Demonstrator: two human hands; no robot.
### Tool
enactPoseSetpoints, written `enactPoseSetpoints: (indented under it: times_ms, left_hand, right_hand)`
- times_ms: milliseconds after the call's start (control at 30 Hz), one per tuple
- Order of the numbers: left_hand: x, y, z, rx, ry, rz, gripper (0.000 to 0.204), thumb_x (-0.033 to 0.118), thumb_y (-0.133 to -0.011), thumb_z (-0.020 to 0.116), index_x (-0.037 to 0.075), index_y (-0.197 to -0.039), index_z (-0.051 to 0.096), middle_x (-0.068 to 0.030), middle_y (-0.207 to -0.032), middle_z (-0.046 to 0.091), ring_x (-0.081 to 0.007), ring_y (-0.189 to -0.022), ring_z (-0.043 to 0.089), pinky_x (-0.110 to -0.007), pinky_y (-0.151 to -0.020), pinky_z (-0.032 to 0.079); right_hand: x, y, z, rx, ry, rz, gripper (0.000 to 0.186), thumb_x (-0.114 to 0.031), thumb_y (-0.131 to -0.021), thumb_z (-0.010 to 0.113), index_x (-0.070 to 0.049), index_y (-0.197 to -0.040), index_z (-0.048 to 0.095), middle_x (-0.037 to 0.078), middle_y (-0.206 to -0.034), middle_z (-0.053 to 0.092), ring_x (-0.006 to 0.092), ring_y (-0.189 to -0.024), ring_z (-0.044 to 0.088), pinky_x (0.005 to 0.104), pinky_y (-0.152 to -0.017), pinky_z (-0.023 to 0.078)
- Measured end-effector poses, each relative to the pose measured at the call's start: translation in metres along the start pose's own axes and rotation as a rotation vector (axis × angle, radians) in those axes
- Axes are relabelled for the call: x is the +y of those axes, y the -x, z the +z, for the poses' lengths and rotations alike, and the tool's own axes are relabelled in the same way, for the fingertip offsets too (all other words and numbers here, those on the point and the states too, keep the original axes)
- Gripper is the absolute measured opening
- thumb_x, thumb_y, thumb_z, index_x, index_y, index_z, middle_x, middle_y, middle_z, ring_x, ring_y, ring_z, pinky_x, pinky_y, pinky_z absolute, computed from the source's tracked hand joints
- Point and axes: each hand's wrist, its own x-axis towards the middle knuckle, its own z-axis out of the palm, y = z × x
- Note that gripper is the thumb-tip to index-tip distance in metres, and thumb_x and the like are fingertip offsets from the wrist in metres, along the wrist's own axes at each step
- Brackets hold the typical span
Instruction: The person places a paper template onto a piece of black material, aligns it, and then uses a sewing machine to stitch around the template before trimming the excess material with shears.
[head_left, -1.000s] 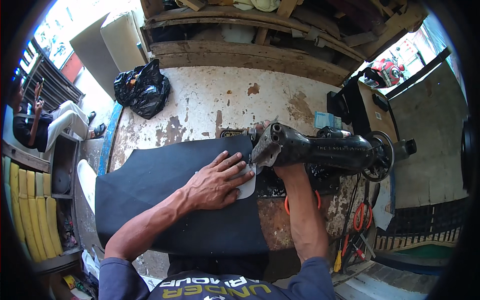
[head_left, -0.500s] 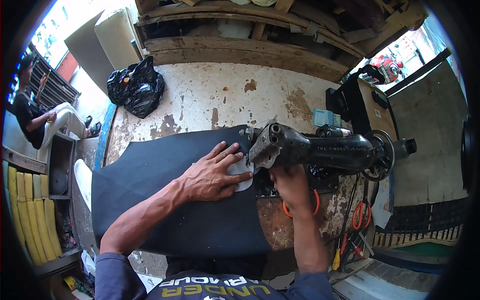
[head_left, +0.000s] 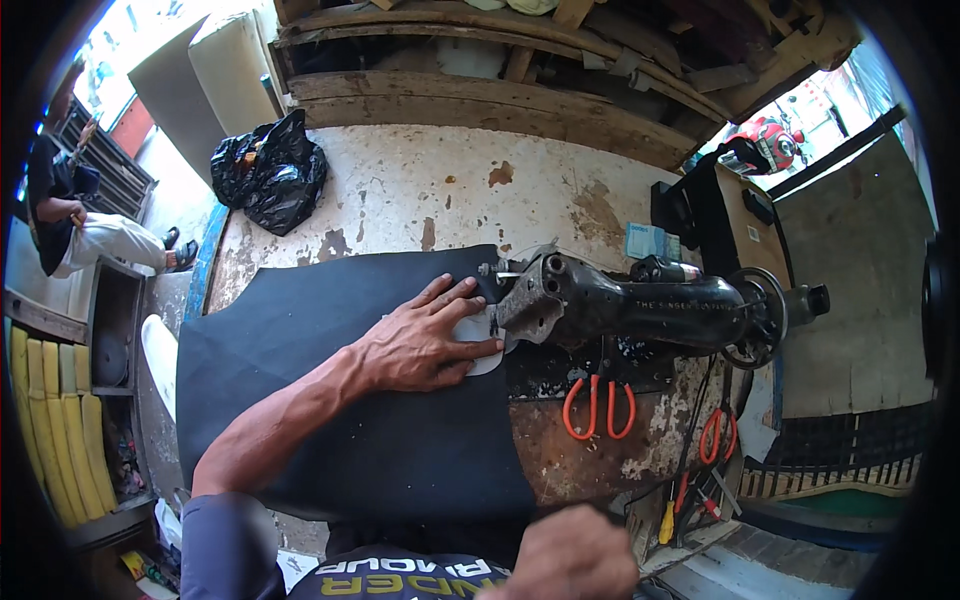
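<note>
A large sheet of black material (head_left: 300, 330) is spread over the worktable, its right edge reaching the sewing head. My left hand (head_left: 430, 335) lies on it with fingers spread, pressing down a pale piece with rounded corners (head_left: 486, 364). That piece extends to the needle end of a black sewing machine (head_left: 650, 305), whose head partly hides it. Down by my chest, my right hand (head_left: 575, 560) is blurred by motion. Its fingers look curled, but I cannot make out whether anything is in them. Orange-handled scissors (head_left: 596, 408) rest in front of the machine arm, blades partly under it.
A crumpled black plastic bag (head_left: 268, 172) sits at the far left of the table. Bluish paper (head_left: 652, 242) lies behind the machine. More orange-handled scissors (head_left: 717, 436) and a yellow-handled tool (head_left: 668, 520) hang at the right edge. A seated person (head_left: 75, 210) is at the left.
My right hand has pulled back from beside the machine toward my chest, uncovering the scissors. The black sheet has shifted slightly left. My left hand stays nearly in place, and the seated person has moved a little.
</note>
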Motion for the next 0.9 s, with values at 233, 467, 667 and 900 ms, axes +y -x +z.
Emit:
enactPoseSetpoints:
  times_ms: [233, 467, 667, 900]
  left_hand:
    - [-0.006, 0.001, 0.0, 0.033, 0.035, 0.017, 0.049, 0.032, -0.093, 0.071, 0.038, -0.142, 0.067, -0.0203, -0.15, 0.05, -0.0448, -0.152, 0.036, -0.061, -0.128, 0.024]
    - [-0.011, 0.0, 0.005, 0.052, 0.035, 0.034, 0.045, 0.037, -0.093, 0.07, 0.037, -0.138, 0.07, -0.0207, -0.152, 0.05, -0.0449, -0.152, 0.037, -0.061, -0.127, 0.025]
    - [-0.013, 0.0, 0.004, 0.051, 0.05, 0.034, 0.046, 0.037, -0.091, 0.073, 0.041, -0.137, 0.07, -0.0206, -0.157, 0.048, -0.0458, -0.153, 0.035, -0.062, -0.128, 0.024]
    - [-0.018, 0.0, 0.006, 0.105, 0.042, 0.054, 0.042, 0.038, -0.091, 0.074, 0.04, -0.134, 0.072, -0.0178, -0.158, 0.049, -0.0464, -0.152, 0.037, -0.063, -0.127, 0.025]
  right_hand:
    - [-0.008, -0.022, 0.016, 0.053, -0.061, -0.288, 0.023, -0.009, -0.086, 0.073, 0.008, -0.101, 0.079, 0.009, -0.074, 0.068, 0.0161, -0.05, 0.055, 0.0296, -0.043, 0.037]
    - [0.009, -0.031, 0.002, -0.131, -0.192, -0.29, 0.023, -0.014, -0.096, 0.069, 0.005, -0.099, 0.081, 0.007, -0.073, 0.067, 0.0163, -0.051, 0.057, 0.0295, -0.045, 0.039]
    - [0.019, -0.011, -0.004, 0.002, 0.2, 0.171, 0.016, -0.01, -0.084, 0.076, -0.002, -0.096, 0.082, 0.007, -0.07, 0.067, 0.018, -0.058, 0.063, 0.0325, -0.054, 0.049]
    - [0.065, 0.016, 0.014, -0.042, 0.653, 0.47, 0.03, -0.005, -0.084, 0.08, -0.005, -0.115, 0.08, 0.007, -0.084, 0.073, 0.0239, -0.074, 0.068, 0.0356, -0.067, 0.055]
